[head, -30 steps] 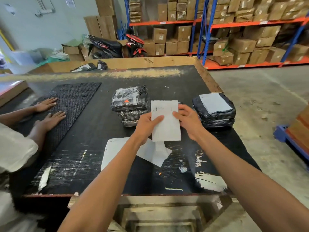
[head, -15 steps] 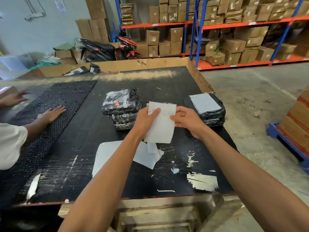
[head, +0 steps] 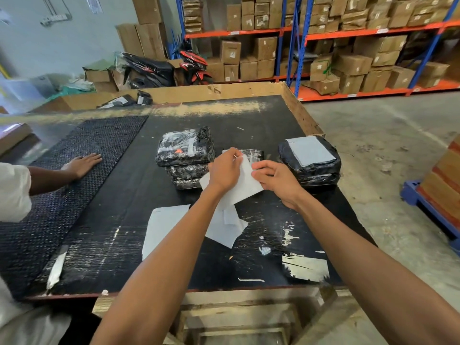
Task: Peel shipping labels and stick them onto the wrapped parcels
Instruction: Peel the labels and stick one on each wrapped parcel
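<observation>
one wrapped parcel at the right of the black tabletop already carries a pale label on its top face, so at least one round of the task looks done. the stack of unlabelled parcels left of centre shows only tape and clear wrap, no shipping label that i can make out, so that part is left; a further flat dark parcel lies between the stack and the labelled one, mostly hidden behind the hands. both hands hold the white label sheet just above the tabletop: the left hand has its fingers curled over the upper left edge, the right hand pinches the right edge, which reads as the peeling step in progress, though no lifted corner is visible. spent backing sheets lie flat on the tabletop nearer the camera, with torn scraps toward the right. at the far edge a shallow cardboard tray holds a few small dark packets; what they are is unclear. another person's hand rests flat on the woven mat at the left.
</observation>
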`<state>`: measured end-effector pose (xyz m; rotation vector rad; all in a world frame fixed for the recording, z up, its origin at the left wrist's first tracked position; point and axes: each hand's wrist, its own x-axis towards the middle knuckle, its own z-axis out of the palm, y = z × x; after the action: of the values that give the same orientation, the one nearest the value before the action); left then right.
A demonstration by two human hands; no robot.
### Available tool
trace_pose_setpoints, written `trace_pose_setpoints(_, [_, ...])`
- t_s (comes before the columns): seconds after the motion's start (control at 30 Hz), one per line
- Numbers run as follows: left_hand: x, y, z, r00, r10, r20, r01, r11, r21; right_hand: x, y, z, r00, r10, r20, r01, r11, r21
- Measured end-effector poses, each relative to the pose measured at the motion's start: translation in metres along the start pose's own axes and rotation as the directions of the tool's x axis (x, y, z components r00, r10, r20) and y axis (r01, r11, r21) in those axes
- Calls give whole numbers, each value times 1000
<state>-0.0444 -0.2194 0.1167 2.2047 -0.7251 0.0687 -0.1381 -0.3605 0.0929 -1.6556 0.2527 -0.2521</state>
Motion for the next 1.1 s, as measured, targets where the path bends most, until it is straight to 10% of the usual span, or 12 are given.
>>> trace_pose_setpoints(1.1, [3,-6,-12,966,186,178,-140,960,-243,5,-17,1,998,18,66,-24,995,96])
